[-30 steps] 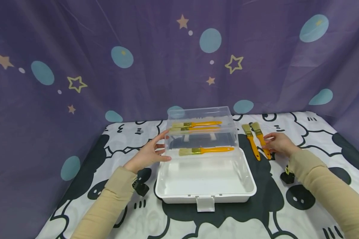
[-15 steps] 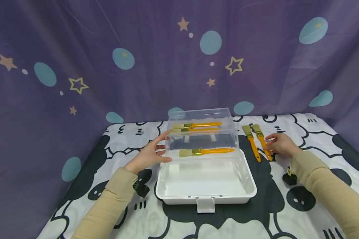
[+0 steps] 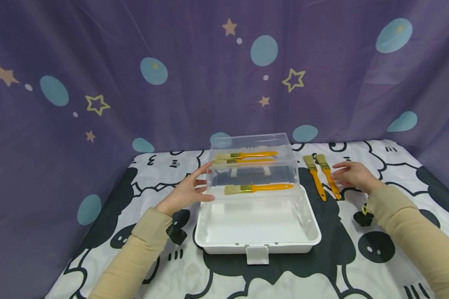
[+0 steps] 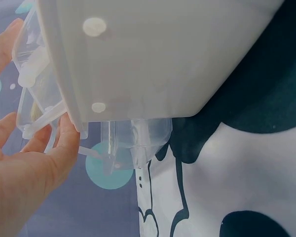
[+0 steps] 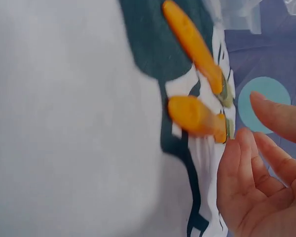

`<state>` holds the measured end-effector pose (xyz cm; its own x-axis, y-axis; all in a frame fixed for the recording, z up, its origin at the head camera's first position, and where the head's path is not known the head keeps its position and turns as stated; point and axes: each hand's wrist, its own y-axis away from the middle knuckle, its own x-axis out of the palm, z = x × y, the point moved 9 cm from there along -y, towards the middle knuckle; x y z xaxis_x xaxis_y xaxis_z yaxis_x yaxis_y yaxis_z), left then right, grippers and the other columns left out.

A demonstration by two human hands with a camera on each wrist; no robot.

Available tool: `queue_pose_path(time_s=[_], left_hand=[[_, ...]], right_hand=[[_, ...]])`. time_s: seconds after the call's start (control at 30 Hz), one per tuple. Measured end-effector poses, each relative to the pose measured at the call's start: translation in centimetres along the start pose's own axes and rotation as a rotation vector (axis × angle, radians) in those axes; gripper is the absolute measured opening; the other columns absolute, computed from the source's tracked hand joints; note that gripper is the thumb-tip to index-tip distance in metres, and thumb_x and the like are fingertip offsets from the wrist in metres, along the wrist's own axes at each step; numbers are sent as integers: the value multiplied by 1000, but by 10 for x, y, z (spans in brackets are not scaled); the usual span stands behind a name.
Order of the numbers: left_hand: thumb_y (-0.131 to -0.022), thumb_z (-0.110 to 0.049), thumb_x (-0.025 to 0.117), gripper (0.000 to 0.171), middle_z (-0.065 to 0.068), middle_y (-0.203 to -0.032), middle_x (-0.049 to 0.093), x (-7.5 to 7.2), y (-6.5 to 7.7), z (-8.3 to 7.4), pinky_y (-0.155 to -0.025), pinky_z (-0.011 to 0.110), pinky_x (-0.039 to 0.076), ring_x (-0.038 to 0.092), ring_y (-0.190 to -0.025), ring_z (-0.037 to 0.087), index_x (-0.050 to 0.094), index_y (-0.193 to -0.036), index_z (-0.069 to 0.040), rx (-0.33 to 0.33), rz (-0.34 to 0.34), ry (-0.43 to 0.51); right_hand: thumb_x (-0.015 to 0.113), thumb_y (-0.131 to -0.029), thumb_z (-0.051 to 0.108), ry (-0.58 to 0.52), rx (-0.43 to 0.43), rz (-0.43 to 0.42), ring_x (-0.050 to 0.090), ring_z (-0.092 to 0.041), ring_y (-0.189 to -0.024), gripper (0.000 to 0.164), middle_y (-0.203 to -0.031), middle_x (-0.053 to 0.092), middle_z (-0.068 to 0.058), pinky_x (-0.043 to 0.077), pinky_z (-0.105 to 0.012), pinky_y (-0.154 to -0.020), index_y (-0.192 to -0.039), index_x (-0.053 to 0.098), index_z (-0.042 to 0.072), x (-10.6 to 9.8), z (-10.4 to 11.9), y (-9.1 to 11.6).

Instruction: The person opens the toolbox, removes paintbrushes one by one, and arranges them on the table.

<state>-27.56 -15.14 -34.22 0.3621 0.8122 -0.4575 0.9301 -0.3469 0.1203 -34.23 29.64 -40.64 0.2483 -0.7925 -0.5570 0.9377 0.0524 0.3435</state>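
In the head view, my left hand point(image 3: 183, 194) rests at the left side of a white plastic box point(image 3: 257, 248) with raised clear trays point(image 3: 253, 143). In the left wrist view, its spread fingers point(image 4: 64, 148) touch the trays' side and the box's edge. One flat paintbrush point(image 3: 271, 187) with a yellow handle lies in the lower tray. Two similar ones, an upper paintbrush point(image 3: 258, 154) and another paintbrush point(image 3: 256, 160), lie above. My right hand point(image 3: 353, 174), loosely bent, holds nothing beside the nearer paintbrush point(image 3: 328, 176) on the cloth. A second paintbrush point(image 3: 315, 178) lies left of it.
A black-and-white patterned cloth point(image 3: 284, 278) covers the table. The box's front latch point(image 3: 257, 255) hangs down, and its deep bottom part stands uncovered. Behind the table hangs a purple curtain point(image 3: 194, 108) with stars and blue spots.
My right hand has drawn slightly right, away from the nearer paintbrush's handle. My left hand and the box have stayed in place.
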Motion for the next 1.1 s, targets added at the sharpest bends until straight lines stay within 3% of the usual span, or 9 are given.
queue_pose_path(time_s=[0.17,0.4,0.63,0.8,0.97,1.1], left_hand=[[-78,-8,78,97,5,-153,24,0,0,-1,-112,39,39,37,-132,33,20,-150,-39,-7,1,5],[-77,-7,78,98,5,-152,25,0,-1,1,-111,39,40,38,-131,33,20,-150,-39,-13,-12,-5],[-77,-7,78,98,4,-152,26,-1,-2,0,-111,38,40,38,-131,32,20,-150,-39,-13,-16,-11],[-78,-9,78,97,5,-152,26,-1,-2,-2,-111,39,40,38,-131,33,20,-150,-38,-5,-14,-15],[-77,-8,78,98,5,-152,27,-2,-1,-2,-111,39,40,39,-131,32,20,-150,-38,-1,-14,-17],[-77,-8,78,99,4,-152,26,-1,-1,-1,-111,39,40,39,-131,32,19,-150,-38,-3,-9,-10]], right_hand=[[64,-91,22,-72,-12,27,61,-10,-88,67,-124,50,-23,58,-31,-84,-143,32,-6,6,4,2],[60,-94,26,-145,-51,80,59,-4,-87,64,-110,61,-2,57,-25,-82,-144,32,-5,19,11,4],[53,-98,26,-292,-44,133,56,-2,-93,65,-114,54,1,55,-20,-87,-148,23,-3,28,23,9],[50,-99,27,-324,-72,161,54,-3,-98,65,-119,50,3,54,-20,-90,-149,20,-2,27,39,15],[53,-98,30,-327,-110,171,55,-2,-96,60,-106,53,16,53,-19,-88,-145,28,2,22,57,17],[54,-98,28,-343,-146,180,55,0,-91,44,-95,57,21,54,-17,-84,-134,40,9,20,72,19]])
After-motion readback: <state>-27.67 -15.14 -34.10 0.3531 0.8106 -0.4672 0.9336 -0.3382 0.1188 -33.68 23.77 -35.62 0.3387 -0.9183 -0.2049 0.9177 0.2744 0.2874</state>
